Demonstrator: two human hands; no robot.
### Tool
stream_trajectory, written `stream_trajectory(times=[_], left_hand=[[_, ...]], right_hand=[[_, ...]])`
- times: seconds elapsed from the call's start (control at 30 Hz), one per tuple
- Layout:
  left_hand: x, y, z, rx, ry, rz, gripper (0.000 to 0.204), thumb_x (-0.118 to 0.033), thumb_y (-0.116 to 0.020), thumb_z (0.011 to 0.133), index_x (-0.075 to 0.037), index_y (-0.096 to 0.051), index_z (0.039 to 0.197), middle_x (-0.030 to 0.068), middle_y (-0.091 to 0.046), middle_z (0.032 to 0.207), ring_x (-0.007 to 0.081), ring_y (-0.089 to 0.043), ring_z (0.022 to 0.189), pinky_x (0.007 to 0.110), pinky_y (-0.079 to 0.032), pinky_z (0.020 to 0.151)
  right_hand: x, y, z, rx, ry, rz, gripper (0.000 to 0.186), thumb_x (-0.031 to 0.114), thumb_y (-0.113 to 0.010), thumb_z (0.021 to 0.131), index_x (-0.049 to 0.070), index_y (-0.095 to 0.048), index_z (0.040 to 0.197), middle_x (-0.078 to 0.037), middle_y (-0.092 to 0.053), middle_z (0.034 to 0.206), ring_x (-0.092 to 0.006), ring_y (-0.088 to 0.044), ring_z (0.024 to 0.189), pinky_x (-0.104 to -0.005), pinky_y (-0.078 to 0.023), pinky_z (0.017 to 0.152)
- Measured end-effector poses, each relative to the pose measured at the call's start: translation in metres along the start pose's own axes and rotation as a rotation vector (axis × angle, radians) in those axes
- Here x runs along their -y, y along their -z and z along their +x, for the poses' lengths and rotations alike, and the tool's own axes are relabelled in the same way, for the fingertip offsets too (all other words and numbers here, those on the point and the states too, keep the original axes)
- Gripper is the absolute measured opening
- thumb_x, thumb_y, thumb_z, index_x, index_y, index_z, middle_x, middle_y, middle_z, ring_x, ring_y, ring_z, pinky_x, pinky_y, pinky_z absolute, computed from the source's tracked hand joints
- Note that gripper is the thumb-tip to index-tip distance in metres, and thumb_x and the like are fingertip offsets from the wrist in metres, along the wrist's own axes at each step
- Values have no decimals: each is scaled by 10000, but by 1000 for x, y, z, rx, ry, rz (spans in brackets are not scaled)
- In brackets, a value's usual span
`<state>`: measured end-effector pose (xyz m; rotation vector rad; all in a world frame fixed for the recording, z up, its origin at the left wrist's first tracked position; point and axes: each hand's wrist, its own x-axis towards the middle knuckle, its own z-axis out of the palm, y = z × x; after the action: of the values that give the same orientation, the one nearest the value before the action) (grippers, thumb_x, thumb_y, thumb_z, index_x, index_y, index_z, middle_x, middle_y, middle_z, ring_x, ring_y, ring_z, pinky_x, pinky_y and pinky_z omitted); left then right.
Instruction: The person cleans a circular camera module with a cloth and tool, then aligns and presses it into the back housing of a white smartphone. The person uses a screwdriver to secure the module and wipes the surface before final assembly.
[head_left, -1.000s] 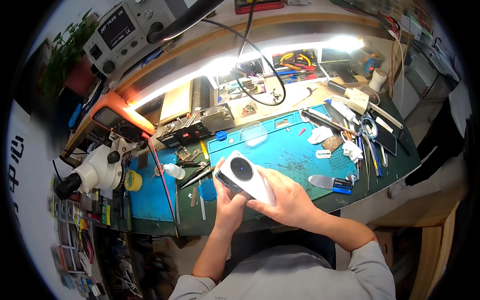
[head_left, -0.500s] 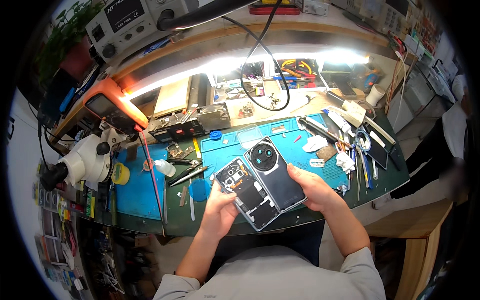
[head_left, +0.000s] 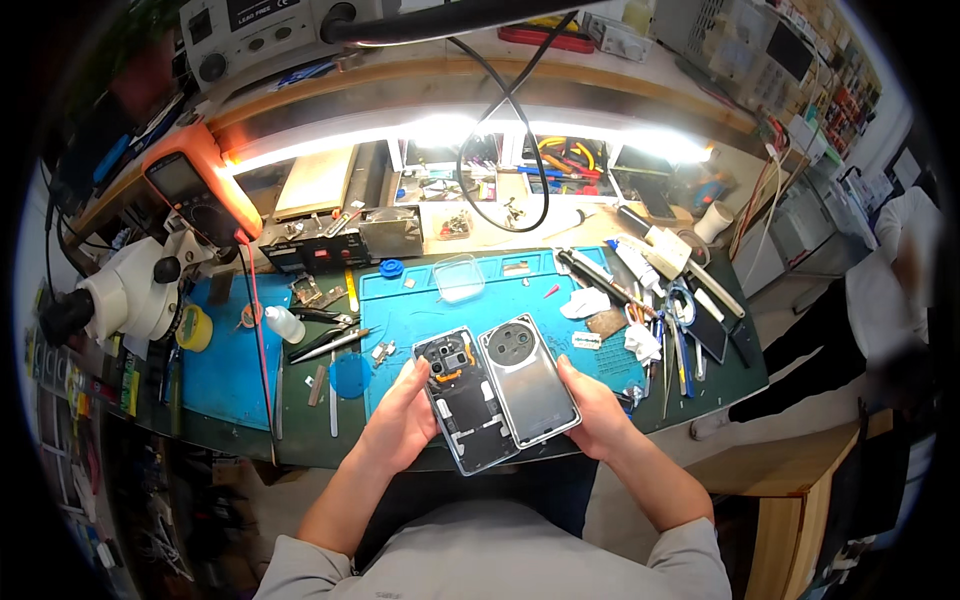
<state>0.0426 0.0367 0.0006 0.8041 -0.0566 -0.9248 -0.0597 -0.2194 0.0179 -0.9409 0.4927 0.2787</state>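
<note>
My left hand (head_left: 397, 415) is closed on the left edge of an opened smartphone (head_left: 472, 412), its camera modules, orange flex strip and dark inner parts showing. Closed round the right edge of a phone back cover (head_left: 533, 389) is my right hand (head_left: 598, 408). That cover is grey and glossy, with a round dark camera ring near its top. The two pieces lean side by side, and the cover's lower left overlaps the phone's right edge. Both are held above the near edge of the blue repair mat (head_left: 415, 300). Some fingers are hidden behind the pieces.
A clear plastic box (head_left: 460, 279) sits on the mat. Tweezers, a razor blade (head_left: 587, 341) and crumpled tissue (head_left: 585, 303) crowd the right. To the left are a white bottle (head_left: 285, 324), microscope (head_left: 125, 290) and orange multimeter (head_left: 203, 190). A person (head_left: 880, 270) stands at far right.
The whole view has shifted, so the bench appears further left. The cover has tilted and turned more upright, its surface now catching light. Both hands keep their holds.
</note>
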Motion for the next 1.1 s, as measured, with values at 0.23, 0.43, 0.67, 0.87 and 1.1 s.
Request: stream_trajectory(times=[0.23,0.43,0.67,0.87,1.1], left_hand=[[-6,-15,-7,5,19,-9,771,-642,-347,1125,-60,-350,1632,140,-554,1554,264,-571,1416,452,-501,1130],[-7,-13,-6,12,-4,-60,747,-635,-293,1137,-69,-367,1619,136,-550,1559,261,-584,1403,455,-511,1121],[-31,-32,25,-22,236,374,812,-693,-180,1117,-96,-396,1624,122,-538,1582,257,-551,1442,464,-482,1172],[-29,-20,51,10,259,591,903,-767,-198,1075,-91,-359,1650,142,-525,1587,246,-525,1455,464,-448,1201],[-46,-24,55,85,24,1315,957,-801,-226,1062,36,-671,1188,218,-685,1139,340,-649,1104,443,-490,1025]], right_hand=[[-11,5,-4,37,120,25,474,325,-399,1185,-3,-511,1508,-100,-646,1413,-192,-644,1257,-368,-525,1080],[6,24,-9,-123,389,3,454,297,-377,1187,0,-516,1501,-124,-637,1432,-212,-637,1282,-385,-518,1097],[56,60,7,-202,553,-313,554,417,-360,1191,-32,-588,1420,-142,-718,1285,-199,-702,1170,-344,-561,1025],[96,45,110,-381,769,-377,506,373,-458,1176,-51,-614,1402,-115,-711,1321,-195,-632,1233,-337,-466,1096],[159,78,186,-681,855,-926,581,437,-431,1150,-69,-716,1117,-283,-728,1016,-423,-687,935,-486,-518,864]])
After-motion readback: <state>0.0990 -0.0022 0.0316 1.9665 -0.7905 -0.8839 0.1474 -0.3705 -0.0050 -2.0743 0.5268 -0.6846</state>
